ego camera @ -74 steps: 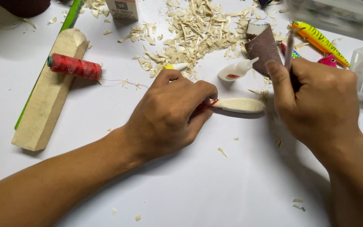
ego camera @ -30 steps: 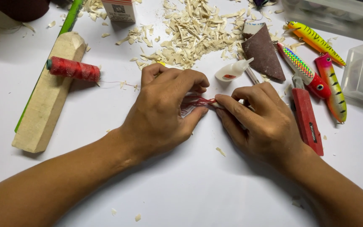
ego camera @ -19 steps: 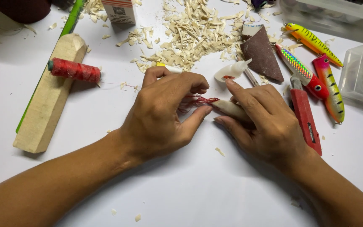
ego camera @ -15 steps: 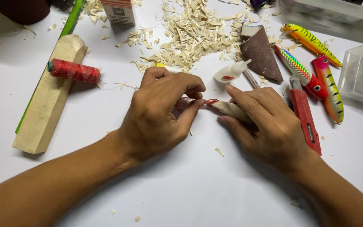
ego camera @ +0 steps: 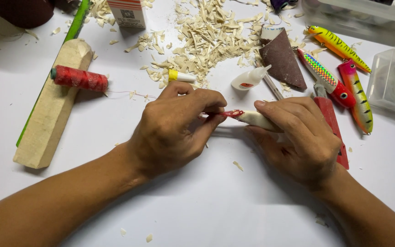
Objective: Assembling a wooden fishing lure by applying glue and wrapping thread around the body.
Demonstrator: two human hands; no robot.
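Right now the right hand (ego camera: 300,137) pinches a small carved wooden lure body (ego camera: 257,120) low over the white table (ego camera: 197,206), narrow end pointing left. Left hand (ego camera: 172,132) has fingertips pressed together on red thread (ego camera: 230,113) bunched at that narrow end. Thread looks to be going on as a wrap; can't tell how many turns are on.

To do it well, I'd say:
- keep the thread taut, turns touching, no gaps
- hold the body still or roll it evenly in the right fingers, don't let it slip
- stay on the thin end, off the taper

Red thread spool (ego camera: 79,78) rests on the wood block (ego camera: 53,107), well apart on the left. Glue bottle (ego camera: 248,78) lies just behind the hands, handy for locking the wrap. Painted lures (ego camera: 339,68) and shavings (ego camera: 211,34) sit clear of the work.
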